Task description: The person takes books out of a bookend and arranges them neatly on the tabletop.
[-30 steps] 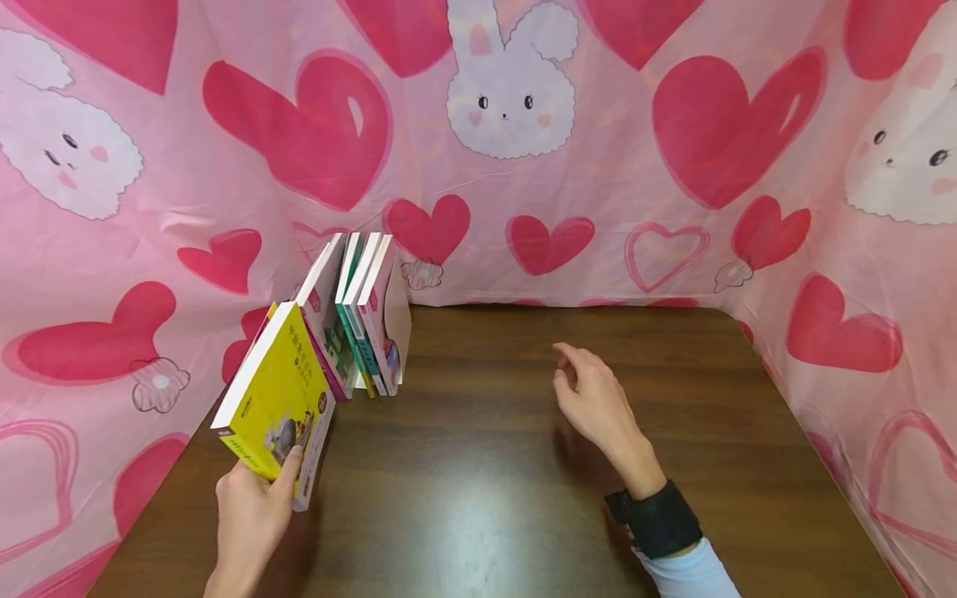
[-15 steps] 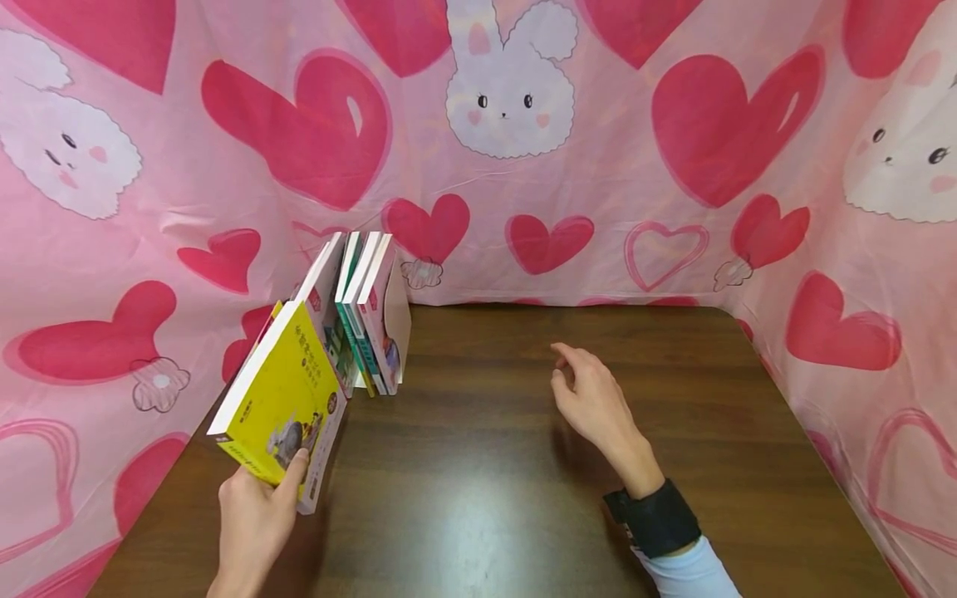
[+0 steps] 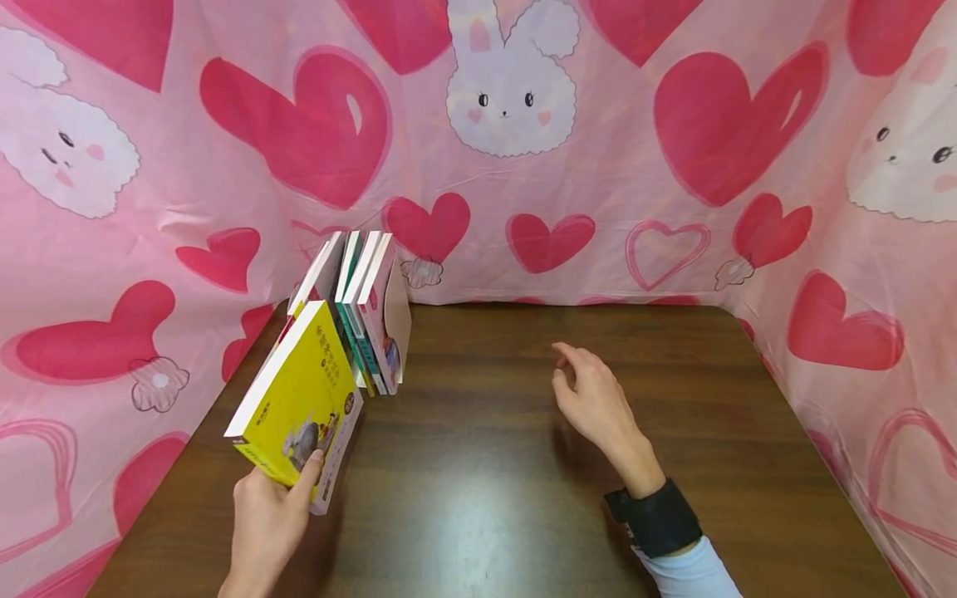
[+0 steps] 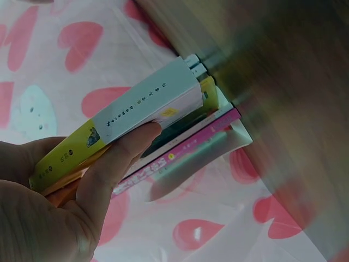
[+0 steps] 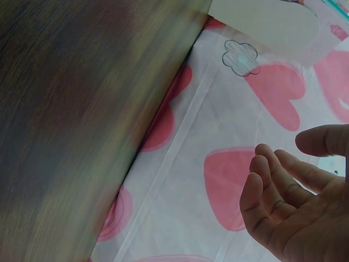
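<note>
Fingers [image 3: 314, 462] of the left hand [image 3: 267, 523] clamp the yellow book [image 3: 299, 407] near the table's [image 3: 523, 498] left edge, not yet joined to the leaning row of books [image 3: 362, 311]; right hand [image 3: 594, 403] hovers, fingers loosely apart.

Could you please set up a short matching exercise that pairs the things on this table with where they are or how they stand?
Things:
1. yellow book
2. row of books
3. right hand
4. left hand

States:
A. hovers over the middle of the table, fingers loosely curled, holding nothing
B. stands leaning at the back left of the table
C. grips the near lower corner of a book
D. held tilted just in front of the standing books

Pairs: 1-D, 2-B, 3-A, 4-C
</note>
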A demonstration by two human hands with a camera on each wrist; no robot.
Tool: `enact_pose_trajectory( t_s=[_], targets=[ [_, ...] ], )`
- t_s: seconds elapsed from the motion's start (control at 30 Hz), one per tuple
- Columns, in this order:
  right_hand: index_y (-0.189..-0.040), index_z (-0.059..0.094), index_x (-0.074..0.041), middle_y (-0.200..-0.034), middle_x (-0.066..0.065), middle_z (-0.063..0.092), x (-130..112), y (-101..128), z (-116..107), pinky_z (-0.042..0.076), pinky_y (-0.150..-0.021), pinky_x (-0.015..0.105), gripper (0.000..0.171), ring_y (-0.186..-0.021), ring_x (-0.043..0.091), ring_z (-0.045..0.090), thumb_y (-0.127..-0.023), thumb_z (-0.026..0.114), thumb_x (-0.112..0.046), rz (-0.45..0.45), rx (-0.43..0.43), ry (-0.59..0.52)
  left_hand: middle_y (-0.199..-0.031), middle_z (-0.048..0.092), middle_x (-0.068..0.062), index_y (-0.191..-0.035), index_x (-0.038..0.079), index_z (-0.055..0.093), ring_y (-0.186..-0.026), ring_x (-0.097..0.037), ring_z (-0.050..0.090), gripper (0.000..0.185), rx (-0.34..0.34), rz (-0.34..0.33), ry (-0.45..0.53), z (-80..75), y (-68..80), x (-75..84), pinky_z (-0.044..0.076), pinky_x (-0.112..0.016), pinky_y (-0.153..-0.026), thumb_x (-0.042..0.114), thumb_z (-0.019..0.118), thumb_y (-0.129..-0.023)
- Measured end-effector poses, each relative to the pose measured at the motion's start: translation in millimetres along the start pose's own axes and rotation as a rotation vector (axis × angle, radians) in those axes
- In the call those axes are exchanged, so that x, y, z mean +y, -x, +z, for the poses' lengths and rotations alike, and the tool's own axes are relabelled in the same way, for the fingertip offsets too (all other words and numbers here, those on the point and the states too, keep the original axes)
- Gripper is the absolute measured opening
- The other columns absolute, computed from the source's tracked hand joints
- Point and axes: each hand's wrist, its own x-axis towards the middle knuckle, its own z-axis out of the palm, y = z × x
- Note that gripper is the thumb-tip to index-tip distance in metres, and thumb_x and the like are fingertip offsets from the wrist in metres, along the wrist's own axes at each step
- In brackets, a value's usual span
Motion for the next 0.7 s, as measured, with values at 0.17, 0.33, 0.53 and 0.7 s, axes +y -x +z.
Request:
enact_pose_trajectory(
  t_s=[0.17, 0.33, 0.53, 0.7],
  targets=[
    [-0.139, 0.065, -0.008, -0.108, 0.006, 0.068, 0.2, 0.5, 0.0, 0.047, -0.068, 0.039, 0.039, -0.085, 0.023, 0.055, -0.100, 0.058, -0.014, -0.003, -0.001, -0.001, -0.113, 0.071, -0.034, -0.127, -0.012, 0.066, -0.093, -0.051, 0.073, 0.038, -0.012, 0.037, 0.024, 2.8, 1.8, 3.0, 0.062, -0.056, -0.067, 0.005, 0.077, -0.095],
    [-0.139, 0.065, -0.008, -0.106, 0.004, 0.067, -0.5, -0.4, -1.0, 0.046, -0.066, 0.038, 0.040, -0.084, 0.024, 0.055, -0.099, 0.057, -0.013, -0.010, 0.003, 0.002, -0.108, 0.073, -0.031, -0.123, -0.011, 0.069, -0.090, -0.046, 0.075, 0.034, -0.014, 0.065, 0.029, 5.3, 1.0, 6.1, 0.062, -0.038, -0.063, 0.005, 0.078, -0.094],
    [-0.139, 0.065, -0.009, -0.107, 0.004, 0.067, -0.7, -0.8, -1.4, 0.046, -0.067, 0.038, 0.041, -0.085, 0.024, 0.056, -0.100, 0.057, -0.014, -0.004, 0.001, 0.005, -0.108, 0.074, -0.029, -0.122, -0.009, 0.069, -0.090, -0.043, 0.075, 0.032, -0.042, 0.092, 0.051, 9.1, 0.3, 9.6, 0.062, -0.036, -0.065, 0.003, 0.078, -0.093],
    [-0.139, 0.065, -0.008, -0.107, 0.004, 0.067, -0.9, -0.7, -1.2, 0.045, -0.065, 0.038, 0.040, -0.082, 0.022, 0.054, -0.100, 0.058, -0.014, -0.001, -0.002, 0.008, -0.110, 0.075, -0.027, -0.125, -0.007, 0.069, -0.092, -0.042, 0.075, 0.034, -0.056, 0.131, 0.079, 13.5, -0.6, 11.9, 0.063, -0.042, -0.069, -0.001, 0.078, -0.092]
  ],
)
